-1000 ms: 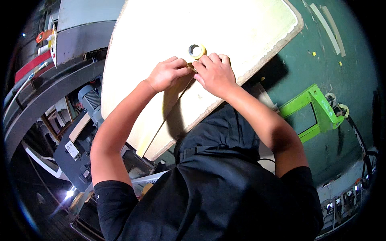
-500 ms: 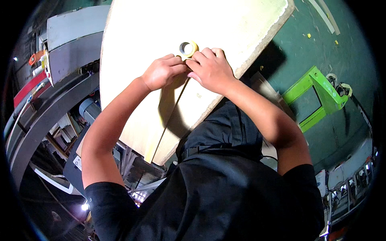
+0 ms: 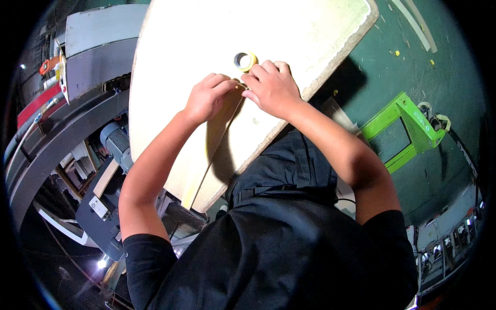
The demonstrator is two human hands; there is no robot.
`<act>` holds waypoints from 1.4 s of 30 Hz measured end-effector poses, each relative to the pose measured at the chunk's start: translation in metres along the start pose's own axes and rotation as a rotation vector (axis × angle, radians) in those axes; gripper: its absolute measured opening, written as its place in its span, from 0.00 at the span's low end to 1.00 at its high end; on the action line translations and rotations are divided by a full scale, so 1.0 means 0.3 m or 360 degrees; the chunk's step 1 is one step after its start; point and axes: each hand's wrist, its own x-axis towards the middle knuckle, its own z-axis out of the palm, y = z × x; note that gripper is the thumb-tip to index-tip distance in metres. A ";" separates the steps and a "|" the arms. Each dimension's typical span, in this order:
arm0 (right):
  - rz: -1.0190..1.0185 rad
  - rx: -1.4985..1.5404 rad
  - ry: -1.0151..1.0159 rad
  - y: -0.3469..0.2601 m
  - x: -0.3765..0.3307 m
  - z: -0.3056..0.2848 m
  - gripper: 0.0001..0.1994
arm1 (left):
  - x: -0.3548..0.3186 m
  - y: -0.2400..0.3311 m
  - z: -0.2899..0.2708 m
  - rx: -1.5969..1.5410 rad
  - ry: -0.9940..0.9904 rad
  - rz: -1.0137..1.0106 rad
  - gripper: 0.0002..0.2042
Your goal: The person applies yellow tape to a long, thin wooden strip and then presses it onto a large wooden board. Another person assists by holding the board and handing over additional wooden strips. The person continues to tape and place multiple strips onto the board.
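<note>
Left hand [image 3: 208,97] and right hand [image 3: 273,89] curl close together over the pale board [image 3: 191,46], gripping what I can't tell; the tape roll [image 3: 253,59] sits just beyond, apparently for reach.

One rough-edged pale board [image 3: 191,36], the person's left hand [image 3: 209,95] and right hand [image 3: 274,90] close together over it at the upper end of a dark line [image 3: 211,165]. One yellow tape roll [image 3: 252,61], just beyond the fingers. One green metal frame [image 3: 406,121], right, on green floor [image 3: 444,88].
</note>
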 end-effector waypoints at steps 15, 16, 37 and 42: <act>0.0032 0.0039 -0.0008 -0.011 0.001 -0.006 0.14 | 0.053 -0.036 -0.019 0.0332 -0.0196 0.0357 0.14; 0.0057 0.0058 -0.0037 -0.014 0.001 -0.007 0.12 | 0.048 -0.033 -0.016 0.0320 -0.0185 0.0362 0.14; 0.0118 0.0055 -0.0051 -0.053 0.023 -0.016 0.08 | -0.243 0.070 0.098 -0.0629 0.0242 -0.0610 0.12; 0.0097 0.0026 -0.0068 -0.073 0.030 -0.008 0.13 | -0.252 0.120 0.143 -0.0792 0.0404 -0.0818 0.17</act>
